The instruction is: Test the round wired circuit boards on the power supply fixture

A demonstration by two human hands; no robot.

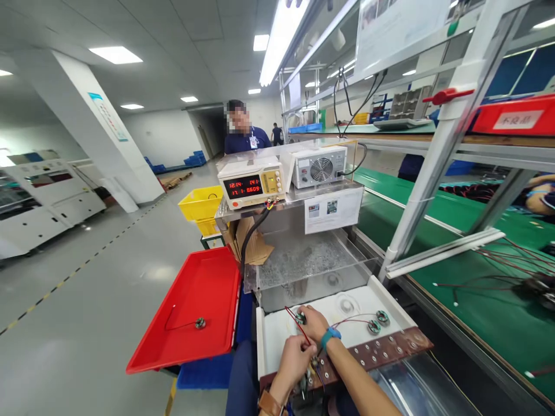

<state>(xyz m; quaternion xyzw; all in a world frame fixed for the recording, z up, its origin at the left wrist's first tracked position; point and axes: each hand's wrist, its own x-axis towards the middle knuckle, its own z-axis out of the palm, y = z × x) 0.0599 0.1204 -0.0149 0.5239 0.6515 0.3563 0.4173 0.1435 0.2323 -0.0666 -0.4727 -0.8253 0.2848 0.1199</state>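
My left hand point(295, 359), with a brown strap at its wrist, pinches thin red wires point(299, 327) over the white tray. My right hand point(315, 323), wearing a teal band, has its fingers closed around a small round green-and-metal part point(300, 318) that looks like a motor stator; the fingers partly cover it. To the right in the tray lie two similar stators point(378, 322) with thin wires. Below my hands runs a brown strip point(381, 350) with metal studs, and small metal clips point(314, 363) sit near my left hand.
A red tray point(203, 289) at the left holds one wired stator point(200, 323). Ahead, a power supply point(251, 184) with red digits stands on a metal stand, under a clear cover. A green conveyor point(468, 312) carries wired parts at right. A person point(255, 137) stands behind.
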